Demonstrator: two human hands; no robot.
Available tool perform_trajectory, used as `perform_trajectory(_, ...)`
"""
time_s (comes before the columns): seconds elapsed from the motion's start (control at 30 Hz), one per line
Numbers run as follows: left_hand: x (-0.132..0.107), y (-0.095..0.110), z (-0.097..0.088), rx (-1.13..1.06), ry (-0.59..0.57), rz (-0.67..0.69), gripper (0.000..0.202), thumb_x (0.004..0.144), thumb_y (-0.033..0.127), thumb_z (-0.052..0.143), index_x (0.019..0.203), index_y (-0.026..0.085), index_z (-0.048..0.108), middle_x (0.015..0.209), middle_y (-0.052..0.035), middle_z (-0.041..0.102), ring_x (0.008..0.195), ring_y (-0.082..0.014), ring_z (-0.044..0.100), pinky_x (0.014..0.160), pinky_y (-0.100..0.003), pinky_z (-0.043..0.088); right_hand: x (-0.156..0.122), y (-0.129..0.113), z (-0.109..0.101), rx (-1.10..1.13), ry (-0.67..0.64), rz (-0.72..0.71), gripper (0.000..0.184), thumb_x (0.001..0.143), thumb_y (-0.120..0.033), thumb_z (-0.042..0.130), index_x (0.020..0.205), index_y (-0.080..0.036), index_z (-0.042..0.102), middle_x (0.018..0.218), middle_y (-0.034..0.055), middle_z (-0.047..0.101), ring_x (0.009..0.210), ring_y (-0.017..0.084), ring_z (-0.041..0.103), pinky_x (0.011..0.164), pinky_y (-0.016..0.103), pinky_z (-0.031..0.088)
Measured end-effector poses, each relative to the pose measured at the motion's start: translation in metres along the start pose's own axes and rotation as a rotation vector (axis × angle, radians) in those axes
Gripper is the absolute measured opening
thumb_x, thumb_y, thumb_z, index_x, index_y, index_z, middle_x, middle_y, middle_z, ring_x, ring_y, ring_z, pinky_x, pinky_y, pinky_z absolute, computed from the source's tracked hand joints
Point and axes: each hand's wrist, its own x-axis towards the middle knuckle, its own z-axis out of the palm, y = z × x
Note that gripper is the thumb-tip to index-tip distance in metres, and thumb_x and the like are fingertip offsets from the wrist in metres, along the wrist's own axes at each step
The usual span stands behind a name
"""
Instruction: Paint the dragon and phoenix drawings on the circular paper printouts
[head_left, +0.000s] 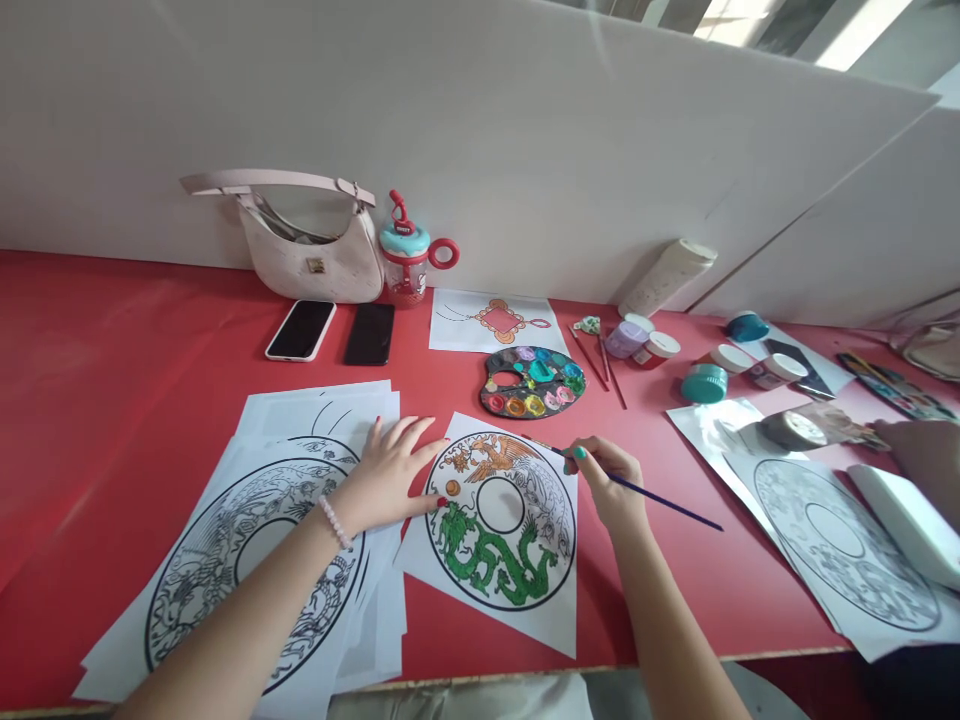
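Observation:
My left hand (397, 468) lies with fingers spread across the left edge of a printed sheet (551, 622), its thumb by the ring design. On that sheet a dragon (491, 555) is painted green and a phoenix (499, 457) is partly orange; the tail feathers on the right are unpainted. My right hand (611, 480) pinches a dark blue paintbrush (667, 506), whose tip points left over the phoenix at the top of the ring. Just behind the sheet sits a paint palette (534, 382) with several colours in its wells.
A stack of printed sheets (300, 520) lies at left. Behind are two phones (301, 330), a handbag (315, 250) and a red-and-blue cup (406, 265). Brushes (602, 355) and paint jars (705, 383) stand right of the palette. Another person's hand (919, 455) is at far right, near another sheet (840, 540).

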Motion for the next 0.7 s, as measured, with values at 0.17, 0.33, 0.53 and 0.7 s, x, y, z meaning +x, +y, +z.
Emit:
perform_trajectory(0.17,0.001,-0.001,0.001,0.016,-0.009,-0.005,0.069,0.081,0.069,0.049,0.137,0.031,0.043,0.151,-0.0095,0.030,0.136,-0.0374,0.027,0.109,-0.067,0.012,-0.006,0.014,-0.005,0.049,0.088,0.072,0.046,0.074,-0.050,0.066,0.050,-0.020,0.042,0.045,-0.0048,0.039,0.043,0.008,0.033,0.043,0.023,0.026)
perform_trajectory(0.33,0.001,0.000,0.000,0.033,-0.027,0.001,0.069,0.082,0.067,0.051,0.139,0.031,0.040,0.152,-0.0104,0.029,0.137,-0.0366,0.025,0.109,-0.067,0.013,0.013,0.026,-0.009,0.232,-0.054,0.086,0.044,0.084,-0.056,0.052,0.059,-0.020,0.050,0.043,-0.0052,0.039,0.041,0.010,0.037,0.045,0.025,0.029)
perform_trajectory(0.53,-0.001,0.000,0.000,0.047,-0.029,0.004,0.069,0.081,0.066,0.053,0.138,0.030,0.039,0.152,-0.0096,0.029,0.137,-0.0359,0.026,0.110,-0.064,0.013,0.009,0.027,0.005,0.140,-0.026,0.093,0.042,0.075,-0.049,0.064,0.053,-0.020,0.043,0.045,-0.0061,0.038,0.043,0.008,0.032,0.044,0.023,0.027)
perform_trajectory(0.7,-0.004,0.001,0.003,0.071,0.000,0.021,0.070,0.081,0.068,0.051,0.137,0.028,0.036,0.153,-0.0098,0.025,0.138,-0.0346,0.023,0.112,-0.062,0.012,-0.007,0.022,0.014,0.085,0.007,0.088,0.038,0.078,-0.041,0.062,0.056,-0.021,0.039,0.047,-0.0060,0.037,0.044,0.008,0.030,0.043,0.023,0.025)
